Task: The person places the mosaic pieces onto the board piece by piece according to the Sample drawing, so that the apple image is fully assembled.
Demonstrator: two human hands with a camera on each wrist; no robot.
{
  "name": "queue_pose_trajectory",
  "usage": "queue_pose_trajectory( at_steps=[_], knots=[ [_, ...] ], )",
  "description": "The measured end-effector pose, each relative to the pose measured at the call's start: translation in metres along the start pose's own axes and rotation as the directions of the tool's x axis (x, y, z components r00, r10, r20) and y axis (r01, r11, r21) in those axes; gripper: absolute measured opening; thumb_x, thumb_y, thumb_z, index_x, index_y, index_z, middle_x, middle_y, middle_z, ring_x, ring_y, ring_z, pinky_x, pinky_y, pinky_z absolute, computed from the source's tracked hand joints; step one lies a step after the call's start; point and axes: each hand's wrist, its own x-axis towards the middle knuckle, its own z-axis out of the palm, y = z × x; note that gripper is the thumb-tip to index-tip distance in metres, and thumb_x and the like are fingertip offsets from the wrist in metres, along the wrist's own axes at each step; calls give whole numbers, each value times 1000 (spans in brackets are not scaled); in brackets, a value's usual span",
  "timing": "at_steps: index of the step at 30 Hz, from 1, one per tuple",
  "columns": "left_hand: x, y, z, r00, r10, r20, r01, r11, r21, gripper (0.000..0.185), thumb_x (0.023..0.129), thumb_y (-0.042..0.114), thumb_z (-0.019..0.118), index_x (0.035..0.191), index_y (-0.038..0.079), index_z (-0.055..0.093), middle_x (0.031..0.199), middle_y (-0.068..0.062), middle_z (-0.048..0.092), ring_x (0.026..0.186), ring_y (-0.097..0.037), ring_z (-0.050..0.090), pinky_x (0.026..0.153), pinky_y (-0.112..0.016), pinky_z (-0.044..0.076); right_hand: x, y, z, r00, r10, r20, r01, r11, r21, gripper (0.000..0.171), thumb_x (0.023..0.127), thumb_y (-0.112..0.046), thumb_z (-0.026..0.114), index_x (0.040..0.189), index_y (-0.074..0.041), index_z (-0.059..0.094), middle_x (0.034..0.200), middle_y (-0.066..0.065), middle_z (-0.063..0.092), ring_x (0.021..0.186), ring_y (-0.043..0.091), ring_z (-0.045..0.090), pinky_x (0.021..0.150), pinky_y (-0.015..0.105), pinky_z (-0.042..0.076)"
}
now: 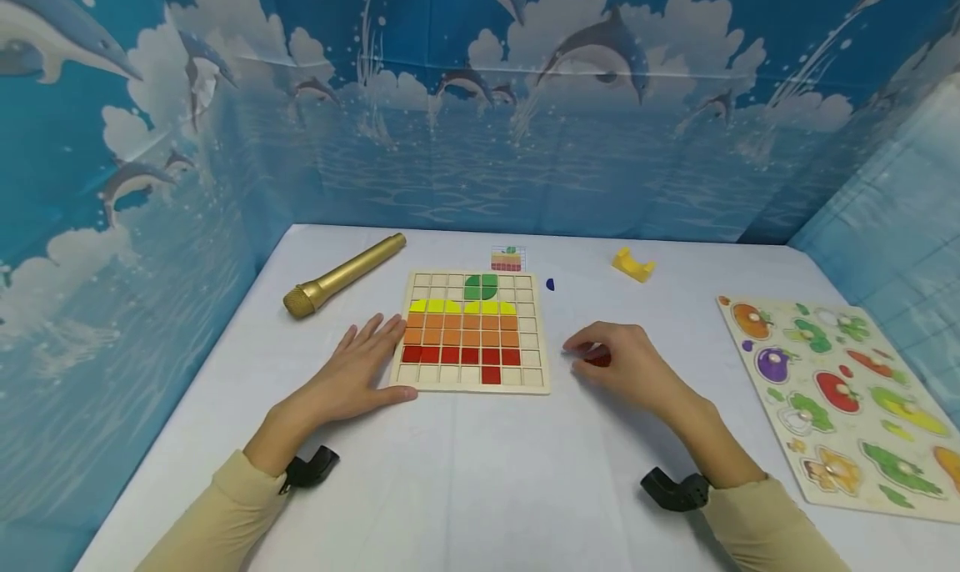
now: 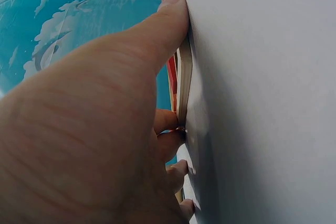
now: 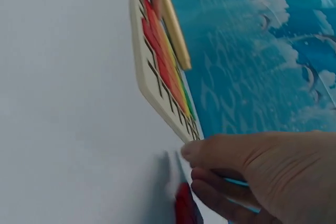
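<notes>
A wooden grid board [image 1: 532, 378] lies on the white table, with rows of yellow, orange and red tiles [image 1: 450, 355] and a green leaf shape [image 1: 481, 287] near its top. One red tile [image 1: 491, 375] sits in its bottom row. My left hand [image 1: 352, 380] rests spread at the board's left side, fingertips on that edge and thumb at the lower left corner. To the right of the board, my right hand [image 1: 622, 363] bends its fingers over red pieces [image 3: 185, 205] at the table; I cannot tell whether it pinches one.
A gold microphone [image 1: 345, 276] lies at the back left. Behind the board is a small picture card [image 1: 508, 258], with a dark blue piece [image 1: 551, 284] to its right. A yellow bracket-like piece [image 1: 633, 265] and a vegetable puzzle board [image 1: 843, 405] are on the right.
</notes>
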Motion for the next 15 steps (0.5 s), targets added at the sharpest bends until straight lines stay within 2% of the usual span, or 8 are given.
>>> queue_pose_trajectory(
  at_steps=[4, 10, 15],
  knots=[
    [0, -1, 1, 1000, 4, -2, -4, 1000, -1, 104, 92, 61, 73, 168, 7, 26, 176, -12, 23, 164, -40, 11, 131, -64, 6, -4, 9, -10, 998, 55, 40, -52, 997, -59, 25, 86, -8, 86, 111, -11, 80, 103, 1, 75, 89, 17, 66, 83, 39, 61],
    [0, -1, 1, 1000, -2, -1, 2, 1000, 4, 105, 92, 60, 73, 168, 7, 25, 176, -12, 21, 164, -39, 10, 131, -64, 6, -5, 15, -17, 995, 62, 74, -55, 994, -95, 25, 85, -10, 88, 109, -11, 81, 101, 1, 74, 90, 18, 66, 83, 39, 62],
    [1, 1, 0, 1000, -4, 4, 4, 1000, 0, 105, 92, 59, 74, 168, 6, 25, 176, -12, 22, 164, -40, 10, 131, -64, 6, -6, 18, -20, 992, 89, 90, -78, 991, -112, 24, 86, -10, 88, 109, -12, 81, 98, -1, 72, 88, 17, 62, 80, 34, 58]
  ],
)
